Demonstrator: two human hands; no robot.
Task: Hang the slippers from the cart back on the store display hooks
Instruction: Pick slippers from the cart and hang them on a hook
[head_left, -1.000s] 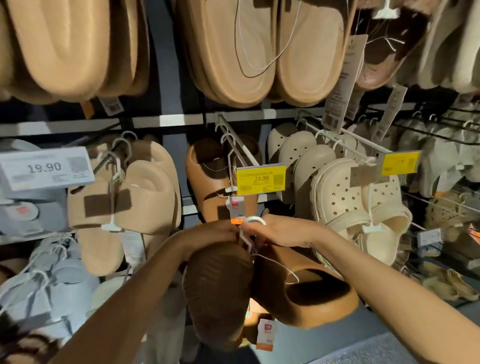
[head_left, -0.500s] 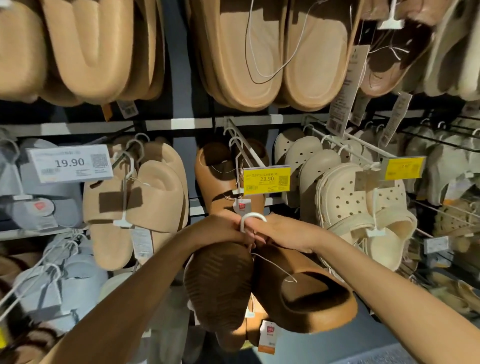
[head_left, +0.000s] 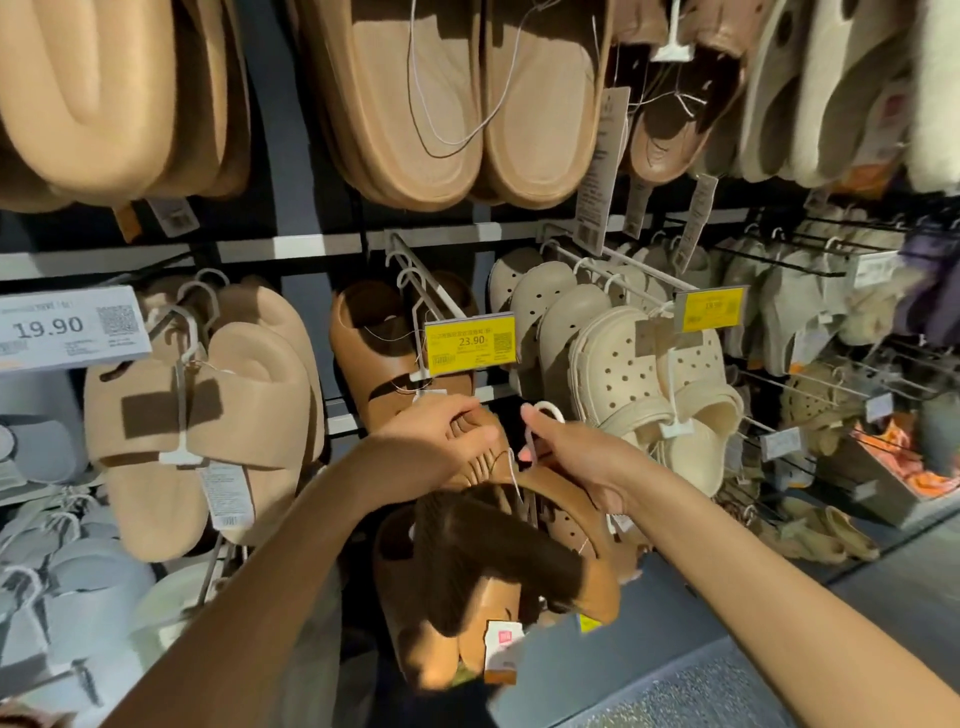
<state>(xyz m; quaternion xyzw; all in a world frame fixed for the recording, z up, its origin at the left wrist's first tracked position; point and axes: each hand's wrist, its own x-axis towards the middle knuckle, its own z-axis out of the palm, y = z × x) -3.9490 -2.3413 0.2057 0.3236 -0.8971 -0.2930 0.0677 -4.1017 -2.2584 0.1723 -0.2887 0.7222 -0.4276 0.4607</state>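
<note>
A pair of brown slippers on a white plastic hanger hangs low in the middle of the view, soles partly toward me, with a red-and-white tag below. My right hand grips the hanger's stem just under its loop. My left hand holds the top of the pair beside it. Both hands are just below the display hook with the yellow 23.90 price tag, where a matching brown pair hangs. The hanger's loop is free of the hook.
Tan slides hang at left under a 19.90 label. Cream clogs hang on the right hook. Large beige slippers crowd the row above. Grey slippers sit low left. Grey floor lies below right.
The view shifted so the rack sits higher. My hands moved apart a little; the right hand took the hanger rightward, and the slipper pair swung and hangs lower beneath them.
</note>
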